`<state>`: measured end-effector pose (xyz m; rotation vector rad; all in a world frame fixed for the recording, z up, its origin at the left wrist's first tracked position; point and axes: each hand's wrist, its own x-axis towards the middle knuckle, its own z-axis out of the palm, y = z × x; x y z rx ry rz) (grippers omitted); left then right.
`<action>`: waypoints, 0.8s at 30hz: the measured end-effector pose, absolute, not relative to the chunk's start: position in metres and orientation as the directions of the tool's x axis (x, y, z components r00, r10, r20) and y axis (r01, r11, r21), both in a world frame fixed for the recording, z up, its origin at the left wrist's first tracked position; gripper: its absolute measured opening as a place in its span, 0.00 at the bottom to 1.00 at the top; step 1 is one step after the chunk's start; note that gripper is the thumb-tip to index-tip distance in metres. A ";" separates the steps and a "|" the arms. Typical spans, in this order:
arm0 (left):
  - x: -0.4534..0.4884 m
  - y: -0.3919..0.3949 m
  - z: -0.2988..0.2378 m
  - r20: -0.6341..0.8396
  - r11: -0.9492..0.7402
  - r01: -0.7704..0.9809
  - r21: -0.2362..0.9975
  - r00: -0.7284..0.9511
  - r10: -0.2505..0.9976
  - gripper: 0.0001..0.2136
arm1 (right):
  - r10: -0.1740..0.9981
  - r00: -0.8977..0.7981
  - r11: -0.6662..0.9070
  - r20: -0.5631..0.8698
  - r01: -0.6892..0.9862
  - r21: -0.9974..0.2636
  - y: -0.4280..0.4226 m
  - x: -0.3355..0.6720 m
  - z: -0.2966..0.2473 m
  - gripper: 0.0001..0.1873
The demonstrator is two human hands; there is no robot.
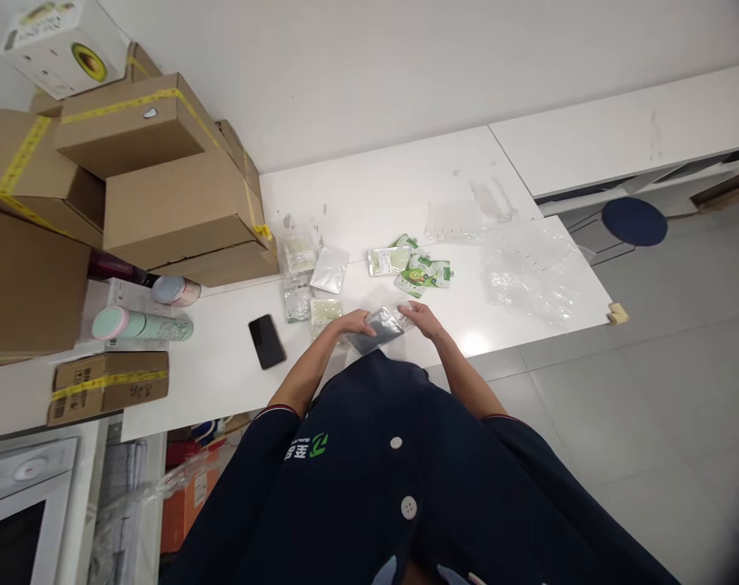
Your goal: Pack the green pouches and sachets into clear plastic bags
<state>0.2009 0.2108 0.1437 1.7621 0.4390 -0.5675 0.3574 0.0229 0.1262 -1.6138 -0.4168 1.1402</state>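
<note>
I hold a small clear plastic pouch (382, 327) with a dark content between both hands, just above the near edge of the white table (369, 203). My left hand (352, 323) grips its left end, fingers closed. My right hand (423, 318) pinches its right end. Beyond my hands lie green-and-white avocado-print sachets (423, 272), a silvery pouch (329, 269) and several small clear bags (297, 276).
A black phone (267, 341) lies left of my hands. Stacked cardboard boxes (162, 187) fill the table's left. A mint bottle (142, 325) lies beside them. Crumpled clear plastic film (531, 268) covers the right end. A blue stool (634, 221) stands past the table.
</note>
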 end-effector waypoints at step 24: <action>0.173 0.209 0.171 -0.452 0.194 0.416 0.888 0.720 0.526 0.20 | 0.833 0.094 -0.391 -0.545 -0.597 -0.701 0.044 0.296 0.155 0.31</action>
